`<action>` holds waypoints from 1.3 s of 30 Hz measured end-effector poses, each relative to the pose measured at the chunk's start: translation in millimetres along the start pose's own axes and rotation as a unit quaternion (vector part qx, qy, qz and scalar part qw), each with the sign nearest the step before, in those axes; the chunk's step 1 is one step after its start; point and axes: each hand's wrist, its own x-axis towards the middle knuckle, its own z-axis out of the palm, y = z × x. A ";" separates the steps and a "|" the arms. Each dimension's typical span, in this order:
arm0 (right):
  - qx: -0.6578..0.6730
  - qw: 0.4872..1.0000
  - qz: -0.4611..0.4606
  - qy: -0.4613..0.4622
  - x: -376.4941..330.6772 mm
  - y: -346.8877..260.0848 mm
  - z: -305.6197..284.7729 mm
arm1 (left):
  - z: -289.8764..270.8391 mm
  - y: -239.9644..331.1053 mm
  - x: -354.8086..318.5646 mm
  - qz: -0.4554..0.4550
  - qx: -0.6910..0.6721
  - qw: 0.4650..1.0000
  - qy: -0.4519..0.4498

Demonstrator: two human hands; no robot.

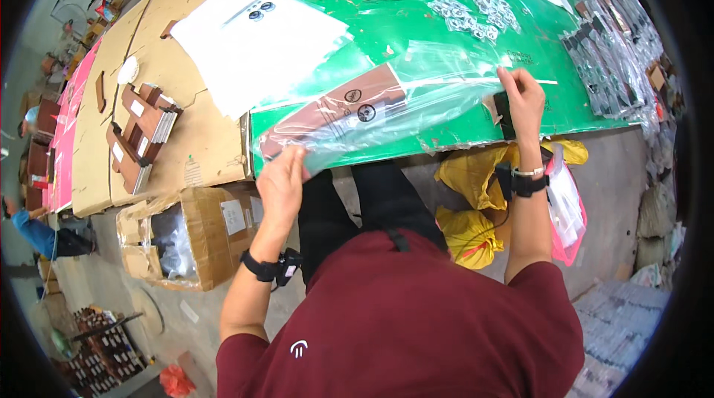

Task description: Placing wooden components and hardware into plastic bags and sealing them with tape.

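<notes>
Left hand (281, 184) grips the lower-left end of the long clear plastic bag holding a brown strip (349, 112) | right hand (523, 97) pinches its upper-right end | I read its axis spanning both hands over the green table (416, 19).

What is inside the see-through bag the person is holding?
Inside the clear plastic bag lies a long brown flat piece with two small round black marks. The left hand covers the piece's near end, and glare on the plastic hides finer detail. The right hand pinches the bag's other end.
</notes>
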 end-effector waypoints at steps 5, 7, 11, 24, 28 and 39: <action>0.001 0.997 -0.062 0.047 -31.7 -63.4 10.7 | 25.2 -15.4 -15.1 -0.013 0.064 0.997 -0.036; 0.070 0.986 -0.122 -0.090 -51.0 -92.6 39.8 | 28.9 -25.9 -13.4 -0.026 0.067 0.995 -0.068; 0.047 0.971 -0.118 -0.200 -72.1 -58.5 106.1 | 24.4 -31.0 -8.0 -0.026 0.067 0.990 -0.125; -0.058 0.950 -0.188 -0.241 -78.8 4.6 128.6 | 7.3 -38.8 65.9 0.085 0.155 0.952 -0.251; 0.067 0.971 -0.020 -0.231 -56.0 -16.7 100.8 | -20.7 -0.6 74.2 0.124 0.071 0.972 -0.185; -0.107 0.977 0.020 -0.183 1.1 -18.9 118.6 | 128.0 81.4 117.1 0.428 0.159 0.884 -0.102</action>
